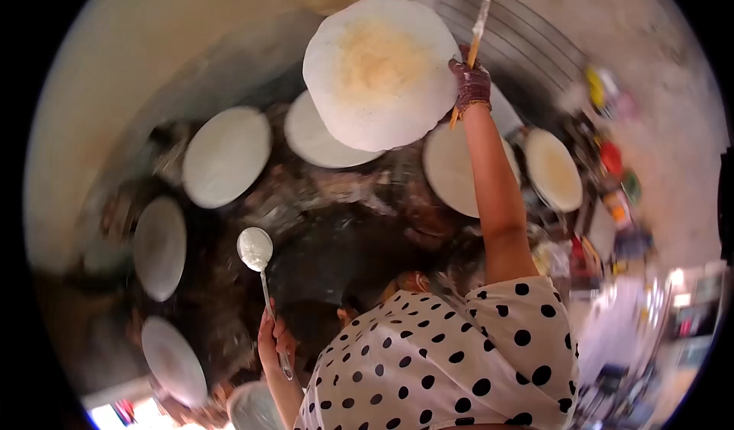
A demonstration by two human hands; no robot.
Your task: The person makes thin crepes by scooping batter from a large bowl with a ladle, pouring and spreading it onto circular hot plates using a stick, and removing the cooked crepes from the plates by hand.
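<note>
My right hand (472,84), in a dark glove, is closed around a thin wooden stick (478,36) with a whitened upper part. Its fingers are also at the right edge of a large round white flatbread (382,71), browned in the middle and raised over the round plates. Lower left, my bare left hand (277,342) grips the handle of a metal ladle (254,248), whose bowl is full of white batter. The ladle's bowl is over the dark floor area, near a round pale plate (227,157).
More round plates (160,248) form an arc, at lower left (174,361), behind the flatbread (329,136) and at right (553,170). A wire rack (512,21) stands at the top right. A clear bowl (260,407) is at the bottom, and coloured packets (604,90) lie at right.
</note>
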